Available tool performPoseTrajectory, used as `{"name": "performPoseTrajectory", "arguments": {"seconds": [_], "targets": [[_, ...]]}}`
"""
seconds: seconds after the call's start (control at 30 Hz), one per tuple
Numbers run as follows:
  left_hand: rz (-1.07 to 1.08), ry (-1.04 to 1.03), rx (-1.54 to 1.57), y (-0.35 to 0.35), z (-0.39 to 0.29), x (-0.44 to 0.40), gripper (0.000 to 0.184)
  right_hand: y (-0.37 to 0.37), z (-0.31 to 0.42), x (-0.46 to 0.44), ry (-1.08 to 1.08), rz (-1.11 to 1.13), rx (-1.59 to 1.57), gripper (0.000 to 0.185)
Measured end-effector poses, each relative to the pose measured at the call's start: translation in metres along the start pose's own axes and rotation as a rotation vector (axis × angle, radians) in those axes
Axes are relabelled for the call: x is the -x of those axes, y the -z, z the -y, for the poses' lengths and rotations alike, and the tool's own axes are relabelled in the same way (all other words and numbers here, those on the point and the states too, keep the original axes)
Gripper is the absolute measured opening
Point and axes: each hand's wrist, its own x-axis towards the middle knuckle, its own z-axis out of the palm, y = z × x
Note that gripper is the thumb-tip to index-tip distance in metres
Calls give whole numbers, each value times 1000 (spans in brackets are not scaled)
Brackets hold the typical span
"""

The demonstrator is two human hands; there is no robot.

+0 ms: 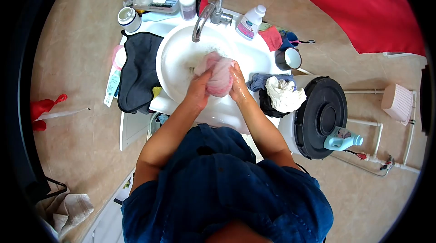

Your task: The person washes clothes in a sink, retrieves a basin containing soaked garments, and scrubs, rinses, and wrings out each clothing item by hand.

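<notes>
A wet, bunched pink cloth (220,78) is held between my two hands over the white sink basin (169,68). My left hand (198,89) grips its left side, fingers closed on the fabric. On the other side my right hand (237,84) is wrapped on the same cloth, and the wrist looks wet with suds. Some foamy water lies in the basin under the cloth. Above it arches the chrome faucet (203,21); no stream shows from its spout. Part of the fingers is hidden behind the cloth.
Left of the basin lies a dark grey mat (140,68). A pump bottle (187,2) and a white bottle (251,22) flank the faucet. White and dark cloths (285,94) sit at the right, beside a black-lidded bin (323,116) carrying a blue detergent bottle (341,139).
</notes>
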Motion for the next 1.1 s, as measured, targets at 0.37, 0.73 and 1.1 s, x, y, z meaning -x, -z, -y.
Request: {"name": "performPoseTrajectory", "arguments": {"seconds": [0.37, 0.73, 1.1], "targets": [[-35, 214, -11, -3, -2, -9, 64, -32, 40, 12, -24, 114, 137, 27], [-3, 125, 66, -2, 3, -29, 46, -56, 17, 24, 773, -50, 1009, 15], [-280, -563, -907, -31, -9, -24, 17, -51, 6, 2, -125, -225, -4, 38]]}}
